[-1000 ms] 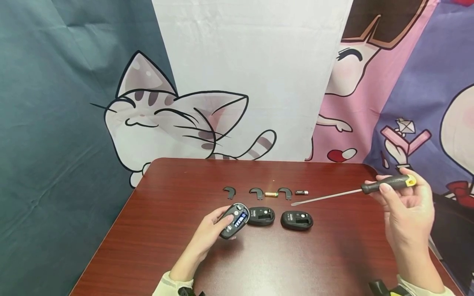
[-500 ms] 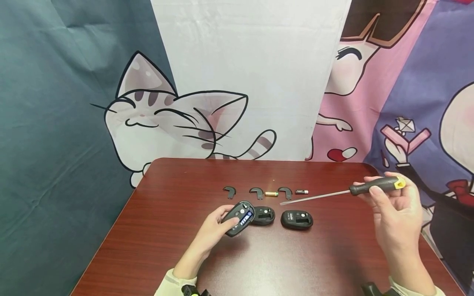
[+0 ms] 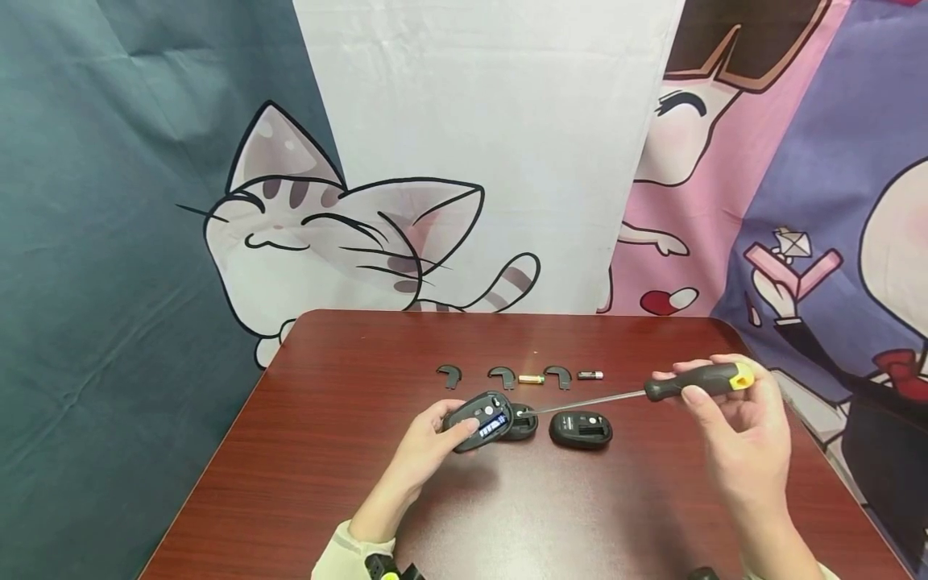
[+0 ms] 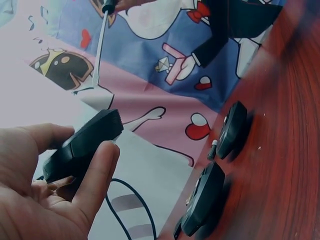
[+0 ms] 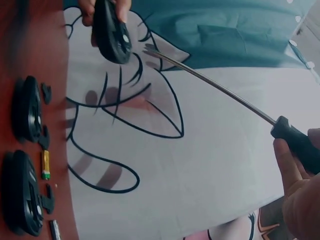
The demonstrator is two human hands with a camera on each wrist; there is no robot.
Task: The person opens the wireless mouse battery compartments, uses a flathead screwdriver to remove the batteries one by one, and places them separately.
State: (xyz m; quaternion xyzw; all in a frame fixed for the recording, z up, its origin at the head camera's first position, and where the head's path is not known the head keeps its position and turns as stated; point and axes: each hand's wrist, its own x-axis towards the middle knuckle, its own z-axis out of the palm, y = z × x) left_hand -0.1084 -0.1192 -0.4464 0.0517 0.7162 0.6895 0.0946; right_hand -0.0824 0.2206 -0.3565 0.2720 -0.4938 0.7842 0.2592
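Note:
My left hand (image 3: pixel 428 447) grips a black computer mouse (image 3: pixel 474 412) underside up above the table, thumb across its base. A blue-and-white battery (image 3: pixel 495 425) shows in its compartment. In my right hand (image 3: pixel 750 459) is a screwdriver (image 3: pixel 699 380) with a black-and-yellow handle, its long shaft pointing left toward the held mouse. The right wrist view shows a gap between the screwdriver's tip (image 5: pixel 150 49) and the held mouse (image 5: pixel 110 35). Behind the held mouse lies a second mouse (image 3: pixel 525 432), partly hidden. A third mouse (image 3: pixel 580 439) lies right of it, its battery slot showing.
Three curved black battery covers (image 3: pixel 451 375) lie in a row on the brown table (image 3: pixel 290 483), behind the mice. Among them lie a gold-and-green battery (image 3: pixel 532 379) and a black-and-silver one (image 3: pixel 590 375). A cartoon-printed curtain (image 3: pixel 471 97) hangs beyond the table.
My right hand has carried the screwdriver left and slightly down, closer to the held mouse. My left hand has shifted that mouse a little right and turned it.

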